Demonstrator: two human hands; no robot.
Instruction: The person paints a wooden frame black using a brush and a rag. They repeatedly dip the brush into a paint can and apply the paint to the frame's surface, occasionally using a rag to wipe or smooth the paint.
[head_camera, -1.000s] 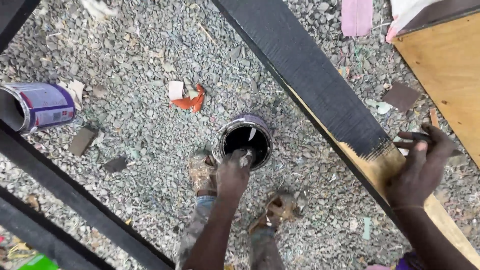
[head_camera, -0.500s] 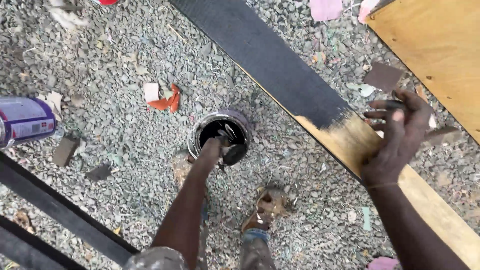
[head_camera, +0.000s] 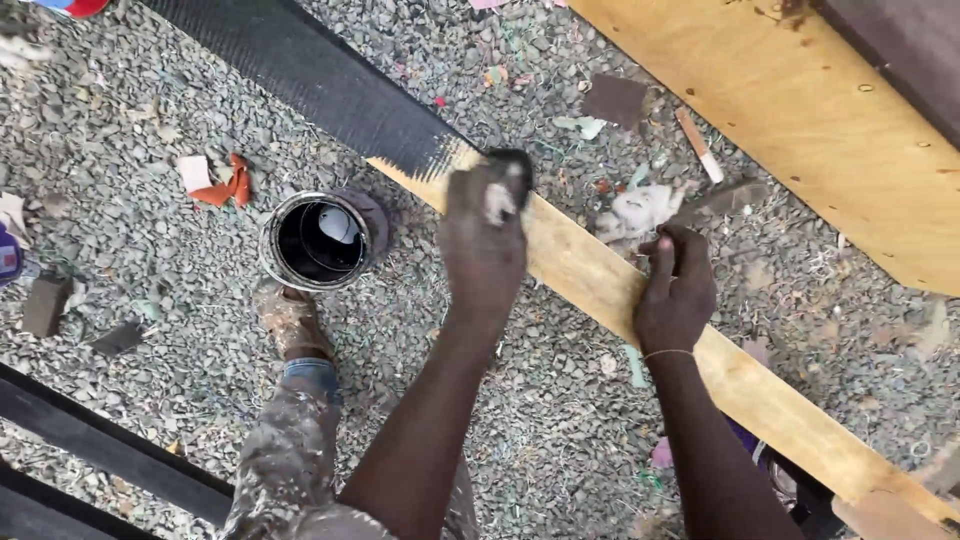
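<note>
At the left of centre a round metal paint tin (head_camera: 318, 240) stands open on the gravel, black paint coating its inside and a pale patch of light showing on the liquid. Just below it is the person's paint-spattered shoe (head_camera: 288, 318) and trouser leg.

To the right of the tin, the left hand (head_camera: 485, 245) is closed around a small black-soaked applicator (head_camera: 508, 168); whether it is a rag or a sponge cannot be told. The fingers are curled tight over it, and it presses on the plank (head_camera: 600, 285) right where the black coat ends and bare yellow wood begins. Further right, the right hand (head_camera: 675, 290) rests on the unpainted part of the same plank, fingers bent narrow and gripping its far edge.

The plank runs diagonally from upper left, black, to lower right, bare. The ground is grey gravel (head_camera: 150, 130) littered with scraps. A plywood sheet (head_camera: 800, 130) lies upper right, and black painted boards (head_camera: 100, 450) cross the lower left corner.
</note>
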